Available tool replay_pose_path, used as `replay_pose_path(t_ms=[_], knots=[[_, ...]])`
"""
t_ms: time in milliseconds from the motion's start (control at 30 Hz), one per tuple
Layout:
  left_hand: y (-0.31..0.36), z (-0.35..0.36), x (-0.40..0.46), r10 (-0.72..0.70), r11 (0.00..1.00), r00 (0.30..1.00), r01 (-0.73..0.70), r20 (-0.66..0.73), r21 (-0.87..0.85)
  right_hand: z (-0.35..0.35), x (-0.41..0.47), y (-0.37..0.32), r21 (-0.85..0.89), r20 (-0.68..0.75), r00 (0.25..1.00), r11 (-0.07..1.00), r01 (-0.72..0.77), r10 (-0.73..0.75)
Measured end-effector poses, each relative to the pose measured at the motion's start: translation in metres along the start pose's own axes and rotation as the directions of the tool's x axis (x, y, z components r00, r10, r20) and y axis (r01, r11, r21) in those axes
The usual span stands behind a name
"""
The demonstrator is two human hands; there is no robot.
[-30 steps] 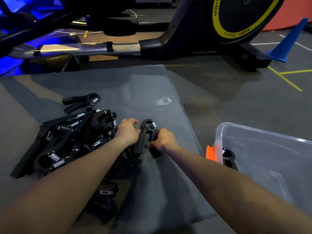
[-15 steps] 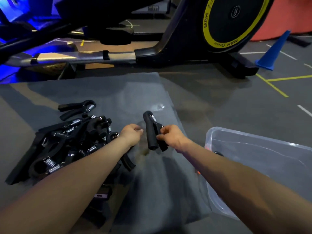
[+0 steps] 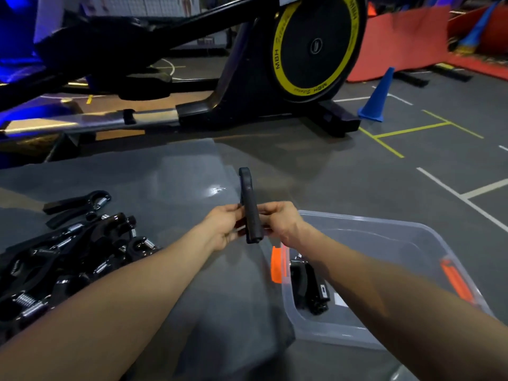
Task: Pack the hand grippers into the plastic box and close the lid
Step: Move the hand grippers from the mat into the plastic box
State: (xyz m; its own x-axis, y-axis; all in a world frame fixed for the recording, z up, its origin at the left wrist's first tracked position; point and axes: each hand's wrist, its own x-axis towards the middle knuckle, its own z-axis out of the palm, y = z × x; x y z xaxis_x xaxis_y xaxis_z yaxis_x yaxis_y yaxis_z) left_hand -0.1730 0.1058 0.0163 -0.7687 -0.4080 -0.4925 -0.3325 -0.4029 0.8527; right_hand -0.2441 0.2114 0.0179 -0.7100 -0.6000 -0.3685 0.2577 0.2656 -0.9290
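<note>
Both hands held one black hand gripper upright in the air above the right edge of the grey mat: the left hand pinched it from the left, the right hand from the right, fingers curled round its lower half. Its long axis stood nearly vertical, curved head at the top and handle end pointing down. It appeared matte black, seen edge-on, with no spring visible from this angle. The clear plastic box sat open on the floor just beside the mat's right edge, below and to the right of the hands, so the right hand was nearer to it. At least one packed gripper lay at its near-left corner beside an orange latch. The pile of grippers waited at the mat's left edge. No lid could be made out. The packing looked barely begun.
</note>
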Motion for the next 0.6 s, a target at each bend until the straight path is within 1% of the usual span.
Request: replay_pose_path(t_ms=[67,133,233,400,467,533,600], knots=[[0.0,0.019,-0.002,0.021,1.0,1.0,-0.02,-0.006,0.019,-0.018,-0.005,-0.001,0.018,-0.037,0.999,1.0,0.014,-0.013],[-0.001,0.036,0.001,0.074,0.996,0.996,-0.071,-0.05,0.057,-0.036,-0.01,-0.004,0.051,-0.079,0.996,0.998,0.031,-0.027],[-0.005,0.054,0.012,0.185,0.961,0.97,-0.144,-0.158,0.236,-0.063,-0.02,-0.006,0.069,-0.126,0.991,0.996,0.06,-0.051],[-0.01,0.086,0.007,0.28,0.889,0.911,-0.127,-0.303,0.439,-0.095,-0.039,0.0,0.061,-0.149,0.987,0.995,0.076,-0.066],[-0.013,0.101,0.004,0.276,0.884,0.909,-0.113,-0.311,0.453,-0.103,-0.042,0.003,-0.017,-0.18,0.981,0.997,0.07,-0.072],[-0.018,0.113,0.0,0.272,0.883,0.918,-0.12,-0.288,0.454,-0.111,-0.044,0.007,-0.112,-0.232,0.969,0.992,0.056,-0.081],[-0.025,0.122,0.001,0.274,0.877,0.927,-0.133,-0.255,0.461,-0.119,-0.046,0.013,-0.135,-0.284,0.956,0.99,0.033,-0.07]])
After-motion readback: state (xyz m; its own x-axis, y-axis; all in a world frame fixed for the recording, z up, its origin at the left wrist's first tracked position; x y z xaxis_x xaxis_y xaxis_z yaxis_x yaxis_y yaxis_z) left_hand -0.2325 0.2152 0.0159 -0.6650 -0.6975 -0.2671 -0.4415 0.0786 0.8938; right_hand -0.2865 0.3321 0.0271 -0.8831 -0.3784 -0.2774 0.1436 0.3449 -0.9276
